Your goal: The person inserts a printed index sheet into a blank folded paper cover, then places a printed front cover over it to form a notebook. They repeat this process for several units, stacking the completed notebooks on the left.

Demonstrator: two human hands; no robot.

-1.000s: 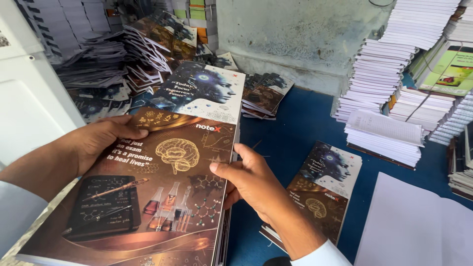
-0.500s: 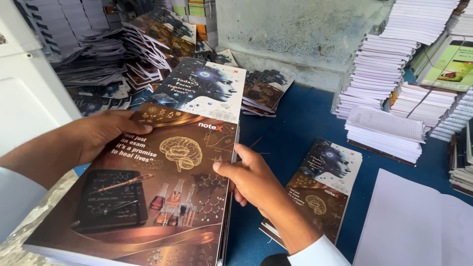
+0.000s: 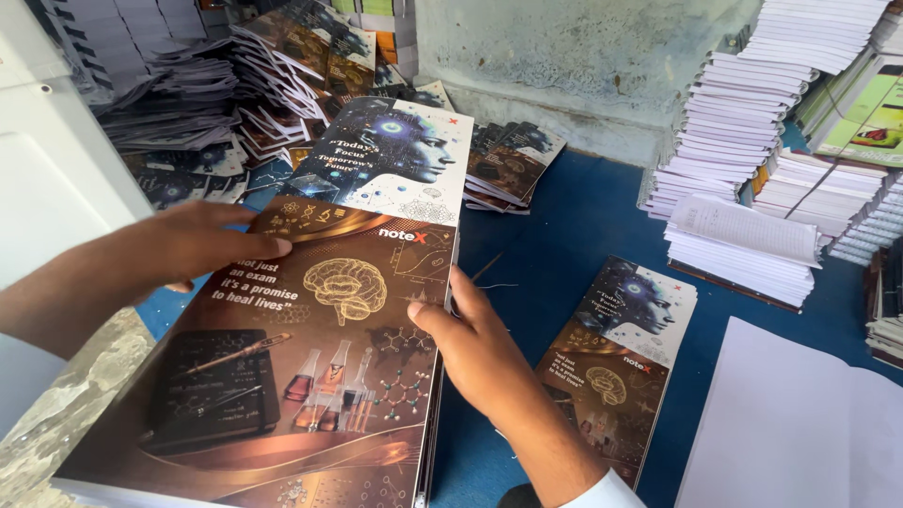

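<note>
Two bare hands rest flat on the top printed cover point(image 3: 310, 348), a glossy brown and dark sheet showing a brain, flasks and a robot-like head. Neither hand has a closed grip: the left hand point(image 3: 193, 246) lies open with fingers stretched across the cover's left edge, fingertips pressing on its upper middle, and the right hand point(image 3: 484, 353) lies open at the right edge, thumb on the sheet and fingers reaching up along the side. The cover sits directly under and between both hands, on top of a stack of like covers point(image 3: 428, 442) whose edges show at its right side. Its long axis runs from the lower left, near the person, up and away to the right, with the head picture at the far end. All this lies on a blue surface point(image 3: 574, 226). Just right of the right hand lies a second, smaller cover pile point(image 3: 616, 367), angled the same way. Farther out, white paper stacks point(image 3: 743, 113) rise at the right, and heaps of more covers point(image 3: 282, 66) crowd the far left.
</note>
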